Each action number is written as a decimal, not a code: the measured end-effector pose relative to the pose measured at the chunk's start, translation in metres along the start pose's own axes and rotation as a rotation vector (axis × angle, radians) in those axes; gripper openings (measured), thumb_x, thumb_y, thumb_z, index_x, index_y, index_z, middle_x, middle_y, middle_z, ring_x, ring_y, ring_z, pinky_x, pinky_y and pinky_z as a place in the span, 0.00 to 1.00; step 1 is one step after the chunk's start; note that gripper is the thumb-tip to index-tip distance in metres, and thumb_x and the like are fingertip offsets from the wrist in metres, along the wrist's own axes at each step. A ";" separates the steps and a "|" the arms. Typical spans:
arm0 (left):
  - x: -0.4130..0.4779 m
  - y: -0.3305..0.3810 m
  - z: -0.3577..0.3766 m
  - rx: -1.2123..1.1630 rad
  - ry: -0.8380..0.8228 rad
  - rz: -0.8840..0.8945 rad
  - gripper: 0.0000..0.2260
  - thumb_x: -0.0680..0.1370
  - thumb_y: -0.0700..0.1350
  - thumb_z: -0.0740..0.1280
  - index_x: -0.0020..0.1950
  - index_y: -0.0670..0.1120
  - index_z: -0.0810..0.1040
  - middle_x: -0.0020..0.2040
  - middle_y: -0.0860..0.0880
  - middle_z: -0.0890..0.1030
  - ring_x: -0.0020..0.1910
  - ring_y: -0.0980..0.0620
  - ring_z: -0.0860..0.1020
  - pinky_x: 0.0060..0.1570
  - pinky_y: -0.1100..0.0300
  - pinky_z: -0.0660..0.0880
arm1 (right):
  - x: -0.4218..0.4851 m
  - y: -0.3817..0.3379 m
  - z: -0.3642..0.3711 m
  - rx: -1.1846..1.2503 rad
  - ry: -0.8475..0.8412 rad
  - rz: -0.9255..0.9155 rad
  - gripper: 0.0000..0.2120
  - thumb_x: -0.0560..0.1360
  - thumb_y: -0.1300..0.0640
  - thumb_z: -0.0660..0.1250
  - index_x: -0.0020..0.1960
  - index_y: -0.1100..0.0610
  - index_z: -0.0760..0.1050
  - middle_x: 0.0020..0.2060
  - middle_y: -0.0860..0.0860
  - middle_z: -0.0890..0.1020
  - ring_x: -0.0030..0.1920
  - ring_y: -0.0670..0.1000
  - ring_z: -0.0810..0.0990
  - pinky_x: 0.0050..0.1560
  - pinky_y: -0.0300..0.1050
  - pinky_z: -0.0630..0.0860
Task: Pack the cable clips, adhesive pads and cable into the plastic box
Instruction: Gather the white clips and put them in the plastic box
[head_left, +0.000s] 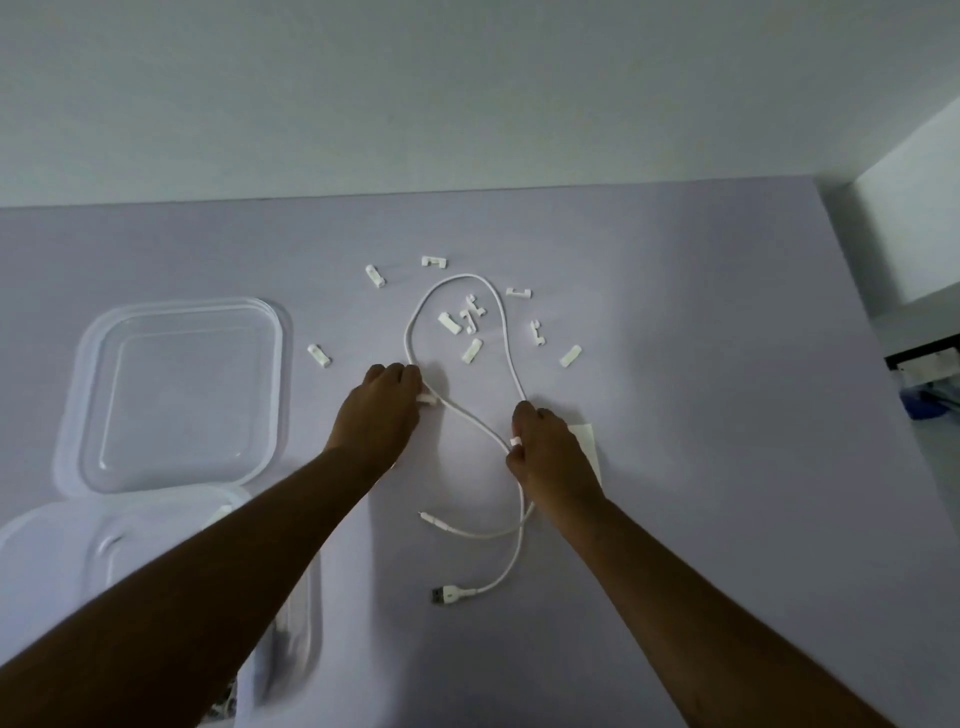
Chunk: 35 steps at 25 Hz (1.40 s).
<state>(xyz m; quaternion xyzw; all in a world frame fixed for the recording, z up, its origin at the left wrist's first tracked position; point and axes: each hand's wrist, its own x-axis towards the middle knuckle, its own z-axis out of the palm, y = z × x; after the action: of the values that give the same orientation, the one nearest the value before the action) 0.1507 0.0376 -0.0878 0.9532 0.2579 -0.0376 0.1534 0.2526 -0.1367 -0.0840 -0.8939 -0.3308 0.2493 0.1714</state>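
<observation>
A white cable (506, 343) lies in a loose loop on the pale table, its USB plug (442, 595) near me. Several white cable clips (450, 323) are scattered inside and around the loop. My left hand (379, 410) rests fingers-down at the loop's left side, closed on a white clip at its fingertips. My right hand (550, 452) pinches a small white clip against the cable where the strands cross. A white adhesive pad sheet (589, 439) lies partly hidden under my right hand. The clear plastic box (291, 613) sits at lower left, mostly hidden by my left arm.
The box's clear lid (182, 395) lies flat at left, beyond the box. A wall runs along the table's far edge (415, 195). The table's right edge (883, 364) drops to a floor with dark objects.
</observation>
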 end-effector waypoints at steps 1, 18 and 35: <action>-0.001 -0.003 -0.001 0.026 -0.025 -0.006 0.07 0.78 0.42 0.64 0.53 0.41 0.74 0.50 0.44 0.78 0.48 0.46 0.75 0.41 0.53 0.75 | 0.005 0.001 -0.002 0.117 0.008 0.018 0.05 0.75 0.65 0.66 0.49 0.60 0.70 0.43 0.57 0.78 0.41 0.54 0.80 0.40 0.42 0.76; 0.023 -0.063 -0.067 -1.757 0.058 -0.803 0.13 0.72 0.32 0.52 0.41 0.43 0.74 0.34 0.47 0.70 0.31 0.51 0.67 0.28 0.63 0.66 | 0.102 -0.050 -0.010 0.041 0.083 0.056 0.24 0.77 0.51 0.64 0.67 0.62 0.61 0.55 0.59 0.79 0.55 0.60 0.80 0.50 0.49 0.76; 0.033 -0.083 -0.018 0.441 -0.092 -0.167 0.22 0.80 0.42 0.60 0.72 0.43 0.59 0.48 0.46 0.79 0.36 0.47 0.80 0.30 0.57 0.72 | 0.082 -0.040 0.018 -0.463 0.345 -0.252 0.16 0.67 0.56 0.77 0.53 0.59 0.80 0.32 0.53 0.81 0.25 0.47 0.80 0.25 0.37 0.76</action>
<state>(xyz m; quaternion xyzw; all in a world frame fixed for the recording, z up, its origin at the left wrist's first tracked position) 0.1369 0.1274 -0.0982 0.9362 0.3144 -0.1491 -0.0505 0.2758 -0.0499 -0.1068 -0.8903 -0.4528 -0.0110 0.0466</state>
